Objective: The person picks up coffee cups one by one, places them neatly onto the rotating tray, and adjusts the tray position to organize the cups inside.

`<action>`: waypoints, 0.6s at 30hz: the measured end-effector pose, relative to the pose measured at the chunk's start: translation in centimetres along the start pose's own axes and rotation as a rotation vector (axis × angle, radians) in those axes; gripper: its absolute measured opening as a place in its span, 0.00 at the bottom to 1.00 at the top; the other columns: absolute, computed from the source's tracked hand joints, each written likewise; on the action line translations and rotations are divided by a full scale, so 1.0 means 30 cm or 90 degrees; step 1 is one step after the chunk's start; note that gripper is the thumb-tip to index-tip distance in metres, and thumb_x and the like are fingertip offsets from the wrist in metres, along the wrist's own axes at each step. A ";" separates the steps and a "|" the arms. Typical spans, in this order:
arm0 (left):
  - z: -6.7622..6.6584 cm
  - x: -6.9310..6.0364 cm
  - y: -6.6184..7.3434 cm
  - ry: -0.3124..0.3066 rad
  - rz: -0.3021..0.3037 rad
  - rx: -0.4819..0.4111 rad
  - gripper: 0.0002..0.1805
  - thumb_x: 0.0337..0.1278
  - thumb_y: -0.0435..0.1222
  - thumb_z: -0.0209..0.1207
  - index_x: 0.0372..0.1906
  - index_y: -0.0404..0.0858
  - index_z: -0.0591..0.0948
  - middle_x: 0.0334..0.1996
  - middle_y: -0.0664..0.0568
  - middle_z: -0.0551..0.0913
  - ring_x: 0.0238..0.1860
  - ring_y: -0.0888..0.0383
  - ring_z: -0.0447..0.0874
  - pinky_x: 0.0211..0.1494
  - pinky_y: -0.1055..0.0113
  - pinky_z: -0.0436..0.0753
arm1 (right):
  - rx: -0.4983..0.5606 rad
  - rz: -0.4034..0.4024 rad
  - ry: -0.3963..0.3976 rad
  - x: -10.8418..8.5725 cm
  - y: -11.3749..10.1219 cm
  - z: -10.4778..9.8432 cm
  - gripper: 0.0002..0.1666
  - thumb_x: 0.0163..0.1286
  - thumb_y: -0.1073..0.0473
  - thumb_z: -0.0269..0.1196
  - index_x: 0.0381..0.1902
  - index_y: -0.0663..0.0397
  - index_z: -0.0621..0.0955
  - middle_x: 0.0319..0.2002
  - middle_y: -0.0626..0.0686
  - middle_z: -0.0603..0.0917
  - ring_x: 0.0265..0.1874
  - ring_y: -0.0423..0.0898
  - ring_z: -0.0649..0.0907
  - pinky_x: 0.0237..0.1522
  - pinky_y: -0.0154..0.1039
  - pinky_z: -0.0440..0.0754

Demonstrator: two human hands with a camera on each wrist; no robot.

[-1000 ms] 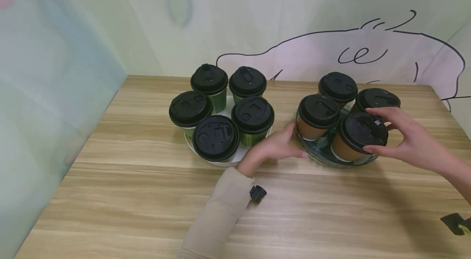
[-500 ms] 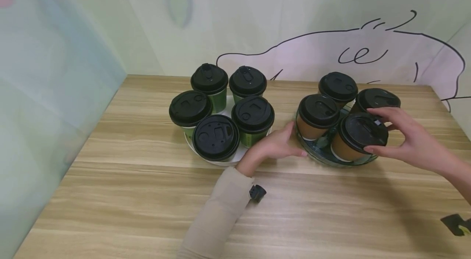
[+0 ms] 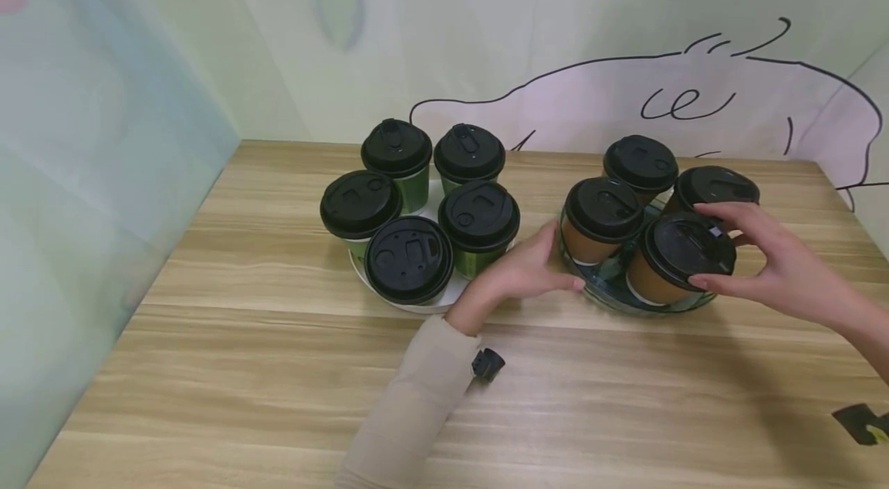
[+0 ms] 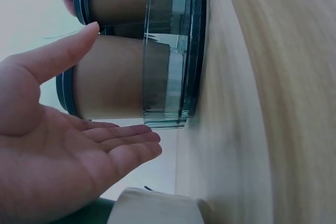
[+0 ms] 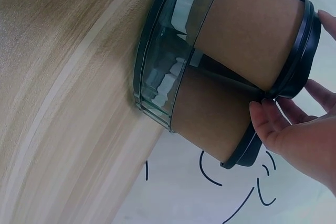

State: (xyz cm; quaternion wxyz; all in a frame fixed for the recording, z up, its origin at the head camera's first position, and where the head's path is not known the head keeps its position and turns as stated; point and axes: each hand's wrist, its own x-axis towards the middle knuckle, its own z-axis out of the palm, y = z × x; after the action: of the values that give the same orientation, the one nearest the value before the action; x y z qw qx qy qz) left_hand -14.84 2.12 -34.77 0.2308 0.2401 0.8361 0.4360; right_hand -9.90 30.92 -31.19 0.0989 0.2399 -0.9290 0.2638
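A clear glass dish on the right holds several brown paper coffee cups with black lids. My right hand holds the front coffee cup by its black lid, thumb in front and fingers behind. That cup stands in the dish, leaning slightly. My left hand lies at the dish's left side, fingers extended near the left brown cup. In the left wrist view, the left fingertips are beside the dish wall; whether they touch it, I cannot tell.
Left of the dish, a white plate bears several green paper cups with black lids. The left wrist passes close to its right edge. Behind the wooden table stands a wall with line drawings.
My left thumb has shifted slightly to the right along the dish. Otherwise the hands and cups hold their places.
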 end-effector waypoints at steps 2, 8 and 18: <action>-0.001 -0.001 0.004 0.009 0.002 -0.003 0.51 0.51 0.40 0.64 0.71 0.36 0.43 0.70 0.44 0.51 0.68 0.55 0.49 0.67 0.66 0.54 | 0.001 -0.002 0.001 0.000 0.000 -0.002 0.52 0.33 0.69 0.77 0.60 0.59 0.69 0.54 0.46 0.67 0.44 0.30 0.66 0.40 0.15 0.62; -0.006 -0.006 0.016 0.022 0.003 0.001 0.51 0.51 0.40 0.63 0.71 0.37 0.43 0.70 0.45 0.50 0.68 0.55 0.49 0.67 0.64 0.54 | 0.008 -0.010 0.006 0.001 -0.001 -0.004 0.52 0.32 0.70 0.77 0.60 0.59 0.69 0.54 0.34 0.63 0.43 0.30 0.67 0.40 0.15 0.63; -0.004 -0.005 0.030 0.043 0.025 0.015 0.50 0.51 0.40 0.63 0.72 0.38 0.44 0.69 0.45 0.52 0.68 0.53 0.52 0.67 0.60 0.57 | 0.020 0.002 -0.002 0.004 0.006 -0.018 0.50 0.34 0.71 0.76 0.60 0.60 0.68 0.50 0.47 0.68 0.42 0.28 0.68 0.41 0.17 0.63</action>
State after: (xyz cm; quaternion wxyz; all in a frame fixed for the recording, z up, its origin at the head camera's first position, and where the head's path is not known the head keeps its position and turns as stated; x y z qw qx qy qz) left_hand -14.61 2.41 -33.92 0.1911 0.2444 0.8434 0.4386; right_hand -10.05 31.29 -30.78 0.0934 0.2407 -0.9251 0.2783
